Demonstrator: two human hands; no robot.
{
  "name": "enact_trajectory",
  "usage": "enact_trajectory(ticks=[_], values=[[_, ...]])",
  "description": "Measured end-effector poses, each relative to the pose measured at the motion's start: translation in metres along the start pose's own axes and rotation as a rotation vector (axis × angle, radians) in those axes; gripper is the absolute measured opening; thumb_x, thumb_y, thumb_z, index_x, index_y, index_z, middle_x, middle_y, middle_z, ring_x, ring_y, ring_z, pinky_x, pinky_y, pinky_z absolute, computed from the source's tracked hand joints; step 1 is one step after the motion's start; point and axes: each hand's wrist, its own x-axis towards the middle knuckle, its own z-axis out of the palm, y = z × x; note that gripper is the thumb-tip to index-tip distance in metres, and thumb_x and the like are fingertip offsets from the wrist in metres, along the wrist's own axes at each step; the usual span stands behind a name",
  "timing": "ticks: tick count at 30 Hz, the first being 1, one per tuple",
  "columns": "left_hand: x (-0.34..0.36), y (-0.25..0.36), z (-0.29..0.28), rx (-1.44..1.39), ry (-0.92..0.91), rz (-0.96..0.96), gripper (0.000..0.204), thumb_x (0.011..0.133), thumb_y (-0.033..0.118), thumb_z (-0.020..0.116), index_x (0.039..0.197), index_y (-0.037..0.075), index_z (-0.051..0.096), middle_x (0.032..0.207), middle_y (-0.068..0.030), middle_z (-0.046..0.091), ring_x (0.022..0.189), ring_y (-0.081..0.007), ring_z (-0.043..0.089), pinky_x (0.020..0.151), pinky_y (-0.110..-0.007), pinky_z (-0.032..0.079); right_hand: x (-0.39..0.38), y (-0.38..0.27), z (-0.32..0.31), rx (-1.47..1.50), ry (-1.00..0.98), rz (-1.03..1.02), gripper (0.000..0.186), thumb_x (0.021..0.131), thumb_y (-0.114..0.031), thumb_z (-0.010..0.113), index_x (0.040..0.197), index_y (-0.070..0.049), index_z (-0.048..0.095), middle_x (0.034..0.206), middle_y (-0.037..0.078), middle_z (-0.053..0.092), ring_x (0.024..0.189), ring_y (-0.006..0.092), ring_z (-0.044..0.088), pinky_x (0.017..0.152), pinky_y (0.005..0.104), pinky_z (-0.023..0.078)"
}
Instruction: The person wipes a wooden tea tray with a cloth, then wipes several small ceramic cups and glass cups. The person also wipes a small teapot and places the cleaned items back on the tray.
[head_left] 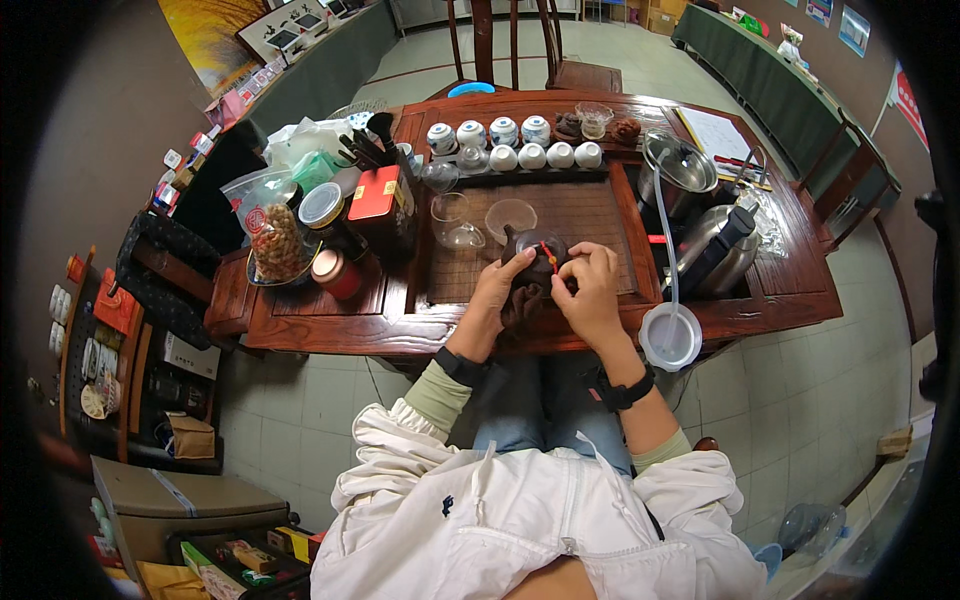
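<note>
A small dark brown teapot [522,240] with a red cord [546,252] and a yellow bead is held over the near edge of the tea table. My left hand [487,300] closes round the pot's left side, thumb up near its top. At the pot's right side, my right hand [592,292] has its fingertips pinched at the red cord. A brown cloth [520,306] bunches below the pot between my hands. Just beyond the pot, a clear glass bowl [512,215] and a glass pitcher [452,222] stand on the slatted tea tray [465,285].
White and blue-patterned cups [502,131] line the tray's far side. To the right are a steel kettle [715,250], a steel pot [680,165] and a hose running into a white tub [670,335]. Jars, a red-lidded tin [375,192] and a nut bag [275,240] crowd the left.
</note>
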Motion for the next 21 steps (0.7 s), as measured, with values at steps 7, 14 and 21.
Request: enact_trajectory(ticks=[7, 14, 21], values=[[-0.002, 0.003, -0.004, -0.064, -0.024, -0.049, 0.034, 0.085, 0.034, 0.069, 0.093, 0.002, 0.060, 0.070, -0.0072, 0.063, 0.048, -0.0150, 0.058, 0.040, -0.024, 0.048, 0.034, 0.017, -0.013, 0.337, -0.272, 0.313, 0.013, 0.079, -0.012, 0.065, 0.074, -0.004, 0.056, 0.072, 0.008, 0.058, 0.073, 0.0212, 0.057, 0.072, 0.0348, 0.043], [0.000, 0.004, -0.013, -0.070, -0.054, -0.061, 0.034, 0.088, 0.034, 0.066, 0.104, 0.004, 0.063, 0.089, -0.0082, 0.068, 0.072, -0.0181, 0.067, 0.062, -0.030, 0.058, 0.029, 0.011, -0.010, 0.769, -0.299, 0.466, 0.013, 0.081, -0.006, 0.066, 0.088, -0.004, 0.056, 0.079, 0.000, 0.057, 0.073, 0.0089, 0.054, 0.064, 0.0249, 0.044], [0.000, 0.004, -0.010, -0.055, -0.051, -0.036, 0.034, 0.087, 0.034, 0.068, 0.103, 0.004, 0.061, 0.084, -0.0076, 0.066, 0.066, -0.0162, 0.065, 0.054, -0.027, 0.054, 0.023, 0.021, -0.014, 0.853, -0.293, 0.412, 0.020, 0.081, -0.003, 0.065, 0.097, -0.006, 0.053, 0.084, -0.001, 0.054, 0.079, 0.0078, 0.053, 0.072, 0.0225, 0.043]])
